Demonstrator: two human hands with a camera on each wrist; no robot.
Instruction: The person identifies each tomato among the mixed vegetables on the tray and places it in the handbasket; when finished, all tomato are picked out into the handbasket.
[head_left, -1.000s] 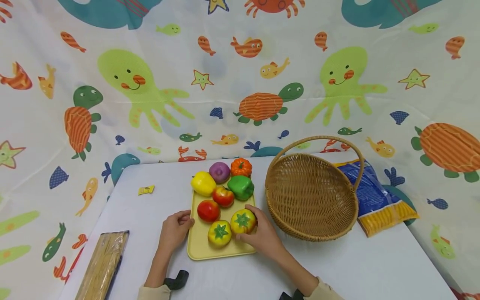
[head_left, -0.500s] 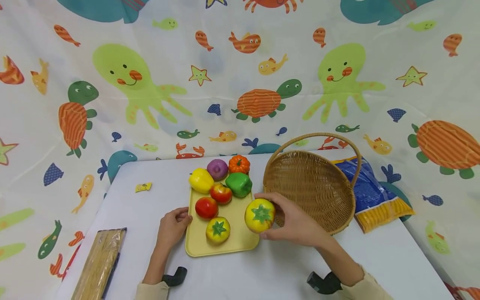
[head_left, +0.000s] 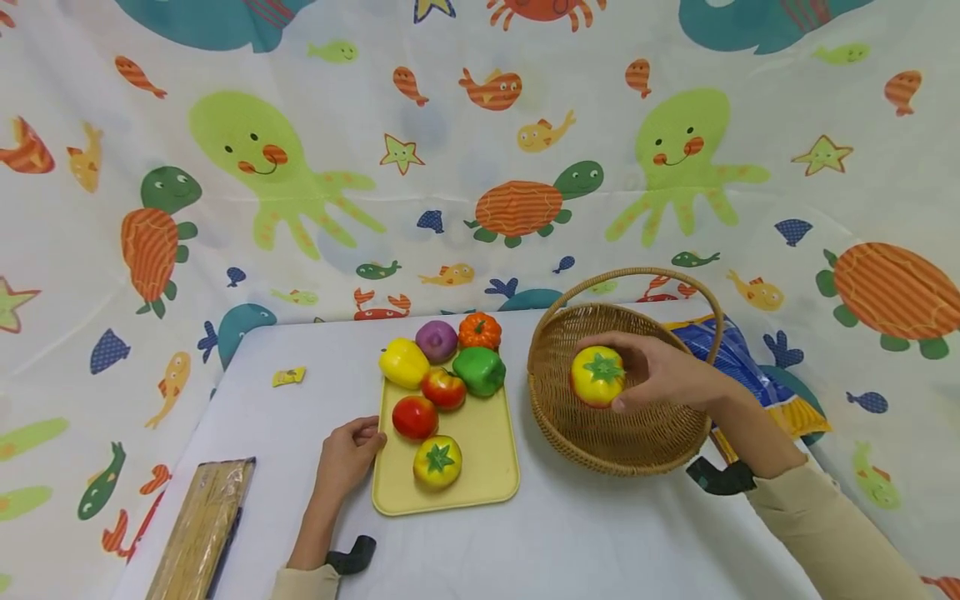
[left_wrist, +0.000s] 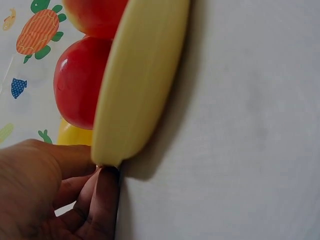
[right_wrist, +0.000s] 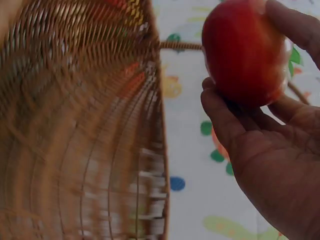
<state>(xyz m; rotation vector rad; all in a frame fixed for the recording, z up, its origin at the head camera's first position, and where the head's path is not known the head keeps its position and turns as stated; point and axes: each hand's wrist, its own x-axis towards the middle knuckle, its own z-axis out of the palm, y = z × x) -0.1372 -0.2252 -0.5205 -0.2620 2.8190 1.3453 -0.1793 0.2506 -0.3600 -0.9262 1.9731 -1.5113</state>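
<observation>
My right hand (head_left: 660, 371) grips a toy tomato (head_left: 597, 375) between thumb and fingers, above the opening of the wicker basket (head_left: 577, 454). Its yellow top with a green star faces the head camera; the right wrist view shows its red underside, apart from the basket's rim. My left hand (head_left: 347, 454) pinches the left edge of a yellow tray (head_left: 480, 479), thumb on the rim. On the tray are another yellow-topped tomato (head_left: 437, 462), a red fruit (head_left: 415, 417), a red-yellow tomato (head_left: 444, 389), a green pepper (head_left: 480, 371) and a yellow pear-shaped piece (head_left: 404, 363).
A purple onion (head_left: 437, 341) and an orange pumpkin (head_left: 480, 332) sit at the tray's far end. Behind the basket's right side lies a blue-and-yellow bag (head_left: 806, 417). A small yellow packet (head_left: 288, 377) and a plastic-wrapped bundle (head_left: 202, 525) lie on the left. A patterned cloth hangs behind.
My right hand has lifted the tomato off the tray's right side and carried it right, over the basket. The left hand has stayed at the tray's edge.
</observation>
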